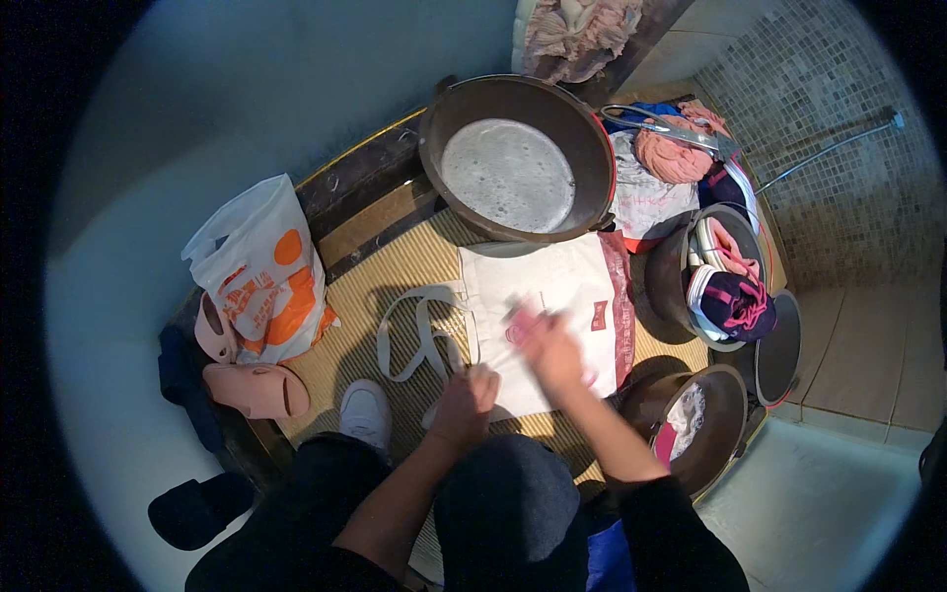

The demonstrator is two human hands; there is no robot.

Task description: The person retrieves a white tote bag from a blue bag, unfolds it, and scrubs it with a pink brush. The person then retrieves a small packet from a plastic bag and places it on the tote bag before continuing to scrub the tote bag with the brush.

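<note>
A white cloth tote bag (567, 276) lies flat in front of me, its straps (397, 345) looped out to the left and a dark red strip along its right edge. My left hand (469, 400) is closed on the bag's near left edge, beside the straps. Over the middle of the bag, my right hand (550, 353) is smeared by motion. Its fingers close round a small pink, brush-like object (523, 324), too blurred to make out fully.
A large dark basin (602, 187) with sudsy water stands beyond the bag. To the right are a bucket (671, 276) holding shoes and another bucket (725, 395) with cloth. Pink slippers (256, 390) and a white-and-orange plastic bag (261, 276) sit at left.
</note>
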